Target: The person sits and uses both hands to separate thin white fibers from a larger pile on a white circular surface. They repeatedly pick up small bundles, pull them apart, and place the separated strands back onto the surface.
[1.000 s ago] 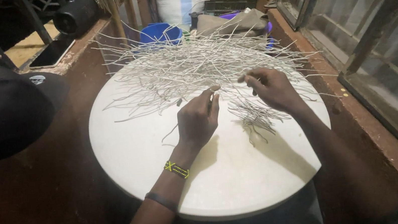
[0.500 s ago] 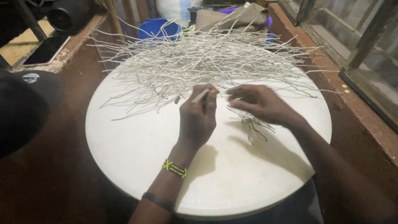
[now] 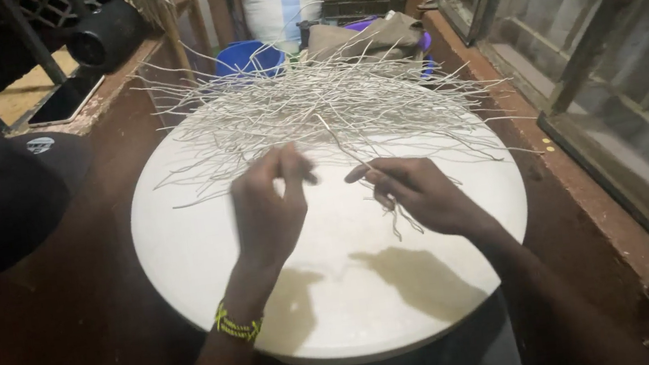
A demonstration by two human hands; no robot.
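Pale thin wire-like strands (image 3: 315, 109) heaped at upper centre of round white table (image 3: 200, 247) | right hand (image 3: 417, 196) pinches small bundle (image 3: 394, 211), centre | left hand (image 3: 266, 210) raised, fingertips pressed together, holding nothing visible | advice: draw strands singly, keep bundle ends aligned

Light falls from above onto the round white tabletop (image 3: 184, 249), which glows almost overexposed; two soft shadows lie beneath the left hand (image 3: 266, 210) and right hand (image 3: 416, 192); the surroundings stay dim and murky — the left fingers blur slightly; straight lines bow toward the frame's edges.
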